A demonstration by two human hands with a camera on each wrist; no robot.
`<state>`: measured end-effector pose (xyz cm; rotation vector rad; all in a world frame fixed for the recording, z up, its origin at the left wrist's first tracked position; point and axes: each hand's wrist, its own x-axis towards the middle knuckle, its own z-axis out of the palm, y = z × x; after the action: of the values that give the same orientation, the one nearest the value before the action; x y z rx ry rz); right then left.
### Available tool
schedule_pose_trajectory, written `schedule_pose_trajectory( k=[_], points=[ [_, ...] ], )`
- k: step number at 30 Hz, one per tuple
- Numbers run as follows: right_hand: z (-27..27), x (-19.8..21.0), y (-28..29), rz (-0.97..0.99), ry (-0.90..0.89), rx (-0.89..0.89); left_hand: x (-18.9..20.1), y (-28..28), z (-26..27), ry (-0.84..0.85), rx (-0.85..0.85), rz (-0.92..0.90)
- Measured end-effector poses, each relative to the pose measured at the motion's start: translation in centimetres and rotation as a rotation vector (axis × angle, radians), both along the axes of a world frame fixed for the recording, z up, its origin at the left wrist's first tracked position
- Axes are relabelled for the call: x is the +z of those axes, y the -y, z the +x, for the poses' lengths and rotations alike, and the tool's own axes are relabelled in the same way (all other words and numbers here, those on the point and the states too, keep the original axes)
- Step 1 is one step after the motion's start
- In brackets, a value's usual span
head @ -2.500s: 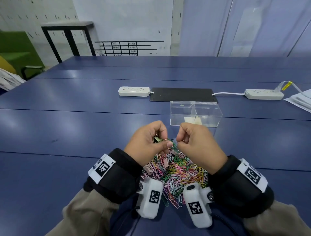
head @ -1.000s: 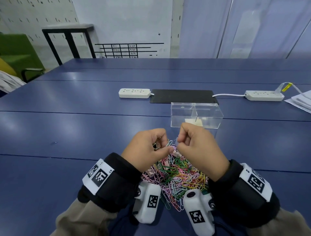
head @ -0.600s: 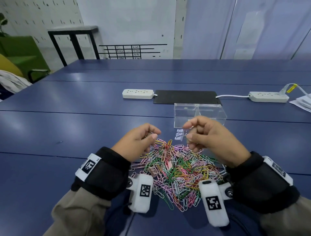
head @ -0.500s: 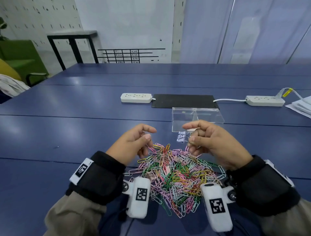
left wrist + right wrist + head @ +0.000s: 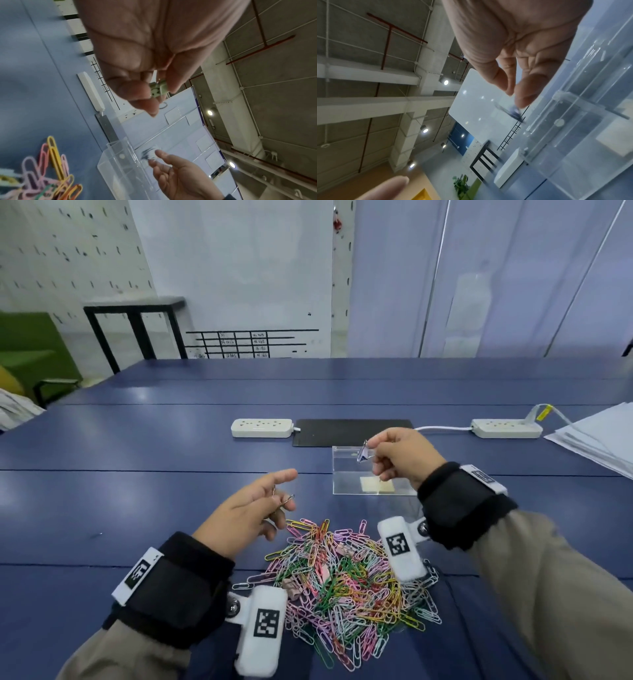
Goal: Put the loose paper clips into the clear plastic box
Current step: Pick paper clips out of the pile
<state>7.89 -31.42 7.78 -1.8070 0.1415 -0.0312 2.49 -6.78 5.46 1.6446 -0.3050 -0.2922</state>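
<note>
A heap of coloured paper clips (image 5: 342, 583) lies on the blue table (image 5: 137, 491) in front of me, also in the left wrist view as paper clips (image 5: 51, 169). Beyond it stands the clear plastic box (image 5: 346, 474), open at the top, with a pale label on its floor. My right hand (image 5: 371, 448) pinches a small bluish binder clip (image 5: 362, 454) just over the box's rim. My left hand (image 5: 284, 494) hovers left of the box, its index finger stretched out. The other fingers and thumb pinch a small pale green binder clip (image 5: 157, 89).
Behind the box lie a black mat (image 5: 352, 431) and two white power strips (image 5: 262, 428) (image 5: 506, 429). A stack of papers (image 5: 599, 436) sits at the right edge. A few pink binder clips are mixed into the heap.
The hands were together over the heap and have parted. The right hand rose and moved forward to the box with its clip. The left hand drifted left, index finger extended.
</note>
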Motion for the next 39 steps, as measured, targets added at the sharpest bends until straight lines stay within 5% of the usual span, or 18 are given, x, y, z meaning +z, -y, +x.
schedule_pose_trajectory(
  k=[7, 13, 20, 25, 31, 35, 39],
  points=[
    [-1.8, -0.4, -0.4, -0.043, 0.018, 0.022, 1.8, -0.7, 0.5, 0.101, 0.117, 0.007],
    [-8.2, -0.3, -3.3, -0.002, 0.004, 0.512, 0.3, 2.4, -0.6, 0.188, 0.015, 0.191],
    [-8.1, -1.8, -4.6, -0.105, 0.204, 0.340, 0.3, 5.0, -0.7, 0.400, 0.046, 0.551],
    [-7.4, -1.8, -4.0, -0.154, 0.180, 0.333, 0.3, 4.4, -0.8, 0.309, 0.004, 0.482],
    [-1.1, -0.7, -0.6, -0.034, 0.090, 0.007, -1.2, 0.4, -0.6, 0.153, -0.008, 0.459],
    [0.4, -1.3, 0.2, -0.032, -0.067, 0.091, -1.5, -1.5, -1.0, 0.099, -0.059, 0.523],
    [-2.8, -1.2, -0.6, -0.272, -0.032, 0.239, -1.0, -2.2, -1.1, 0.101, -0.109, 0.566]
  ],
)
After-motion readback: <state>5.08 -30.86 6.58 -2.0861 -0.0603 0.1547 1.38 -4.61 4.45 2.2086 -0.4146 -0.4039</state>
